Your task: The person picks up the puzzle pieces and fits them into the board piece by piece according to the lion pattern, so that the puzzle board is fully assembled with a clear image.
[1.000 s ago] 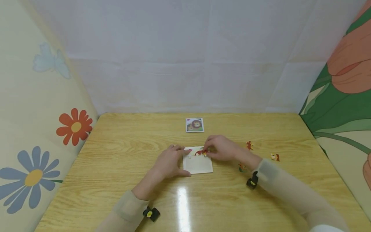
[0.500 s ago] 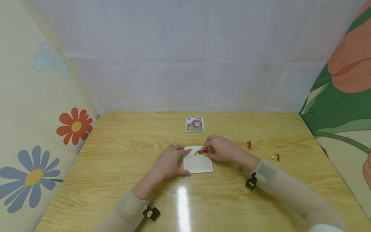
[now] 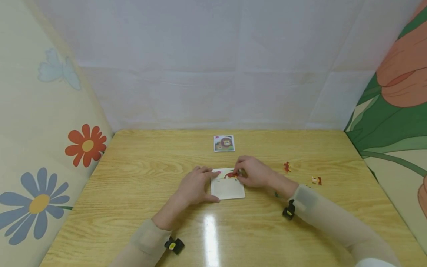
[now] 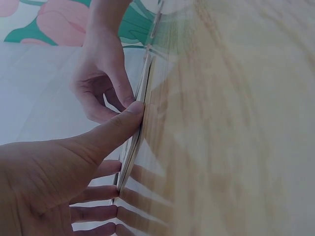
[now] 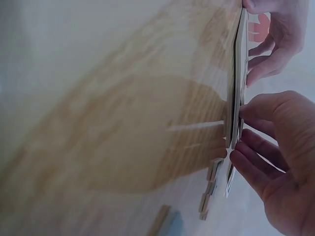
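A square white puzzle tray lies on the table, with red, yellow and white jigsaw pieces along its far part; the near part is bare white. My left hand steadies it, thumb at the near left corner and index finger reaching over the far left. In the left wrist view the fingers lie fairly straight along the tray's edge. At the far right side, my right hand pinches a red jigsaw piece between thumb and fingertips, low over the tray. The fingers hide much of that piece.
Right of the tray lie a loose red piece and a yellow-and-red piece. A green piece is mostly covered by my right wrist. Behind the tray sits a square lion picture. A white cloth wall borders the table's back.
My right hand stays at the tray's far right, shifting slightly, and the red piece lines up closer with its neighbours. My right wrist covers more of the green piece. The left hand holds still.
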Demonstrator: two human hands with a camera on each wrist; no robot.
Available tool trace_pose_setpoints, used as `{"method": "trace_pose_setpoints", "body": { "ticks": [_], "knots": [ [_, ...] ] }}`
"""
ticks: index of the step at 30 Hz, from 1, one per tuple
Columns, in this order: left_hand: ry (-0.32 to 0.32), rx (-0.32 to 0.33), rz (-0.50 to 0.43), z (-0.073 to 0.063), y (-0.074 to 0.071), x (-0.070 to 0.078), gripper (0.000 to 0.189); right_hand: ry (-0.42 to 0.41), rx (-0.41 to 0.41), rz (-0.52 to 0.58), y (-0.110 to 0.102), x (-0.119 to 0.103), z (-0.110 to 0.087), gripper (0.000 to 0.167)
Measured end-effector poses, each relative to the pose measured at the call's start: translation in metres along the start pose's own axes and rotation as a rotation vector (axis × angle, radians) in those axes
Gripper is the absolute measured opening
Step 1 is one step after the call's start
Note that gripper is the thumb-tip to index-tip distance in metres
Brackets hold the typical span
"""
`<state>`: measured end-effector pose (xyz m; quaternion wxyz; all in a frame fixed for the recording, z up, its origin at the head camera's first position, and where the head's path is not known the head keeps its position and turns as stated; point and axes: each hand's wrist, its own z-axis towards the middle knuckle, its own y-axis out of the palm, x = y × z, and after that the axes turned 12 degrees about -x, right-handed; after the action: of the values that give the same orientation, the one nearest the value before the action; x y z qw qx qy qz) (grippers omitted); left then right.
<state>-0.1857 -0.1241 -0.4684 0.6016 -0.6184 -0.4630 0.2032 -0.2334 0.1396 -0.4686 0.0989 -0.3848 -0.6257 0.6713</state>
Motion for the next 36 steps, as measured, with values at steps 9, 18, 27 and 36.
{"method": "trace_pose_setpoints", "body": {
  "ticks": [9, 18, 27, 36],
  "knots": [
    [-0.008, -0.007, -0.004, 0.000, -0.001, 0.000, 0.090, -0.007, -0.004, -0.031, -0.001, -0.001, 0.001, 0.014],
    [-0.001, -0.005, -0.010, 0.000, 0.000, 0.000, 0.090, -0.001, 0.014, -0.025, -0.017, 0.009, -0.007, 0.017],
    [-0.013, -0.012, -0.013, -0.001, -0.003, 0.001, 0.090, 0.090, 0.034, 0.007, -0.050, 0.027, -0.027, 0.020],
    [-0.016, -0.017, -0.003, -0.002, -0.003, 0.001, 0.090, 0.063, 0.019, -0.023, -0.055, 0.038, -0.043, 0.018]
  ]
}}
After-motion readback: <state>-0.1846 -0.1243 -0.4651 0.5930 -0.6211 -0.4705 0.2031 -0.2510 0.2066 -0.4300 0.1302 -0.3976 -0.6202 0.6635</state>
